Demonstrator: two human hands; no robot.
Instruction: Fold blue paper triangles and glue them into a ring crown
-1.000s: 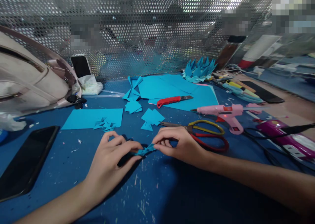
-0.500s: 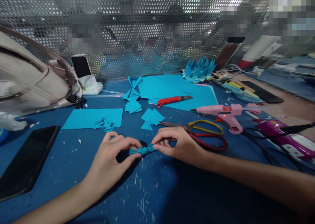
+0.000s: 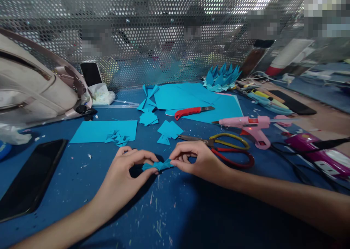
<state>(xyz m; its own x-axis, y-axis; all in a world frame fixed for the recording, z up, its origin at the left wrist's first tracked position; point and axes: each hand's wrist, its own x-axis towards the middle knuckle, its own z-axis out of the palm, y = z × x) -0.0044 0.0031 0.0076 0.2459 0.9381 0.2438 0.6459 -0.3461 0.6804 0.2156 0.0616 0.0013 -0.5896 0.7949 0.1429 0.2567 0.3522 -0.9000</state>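
A small folded piece of blue paper (image 3: pixel 159 165) is held between both hands, low over the blue table (image 3: pixel 131 220). My left hand (image 3: pixel 128 170) pinches its left part between thumb and fingers. The right end is gripped by my right hand (image 3: pixel 193 157), thumb against forefinger. Just beyond lie small cut paper squares (image 3: pixel 170 129) and several folded paper pieces (image 3: pixel 117 137) on a blue sheet (image 3: pixel 90 130). Scissors (image 3: pixel 229 142) with yellow and red handles lie close behind my right hand.
A pink glue gun (image 3: pixel 250 122) lies right of the scissors. A red-handled knife (image 3: pixel 188 112) rests on blue sheets (image 3: pixel 186 94), with a spiky paper model (image 3: pixel 222 78) behind. At left are a phone (image 3: pixel 32 179) and a bag (image 3: pixel 30 81). A perforated metal screen (image 3: pixel 164 59) borders the back.
My left fingers have shifted very slightly on the folded paper, showing a bit more of its left end. Otherwise the hands and table things stay as they were; the view has moved a little.
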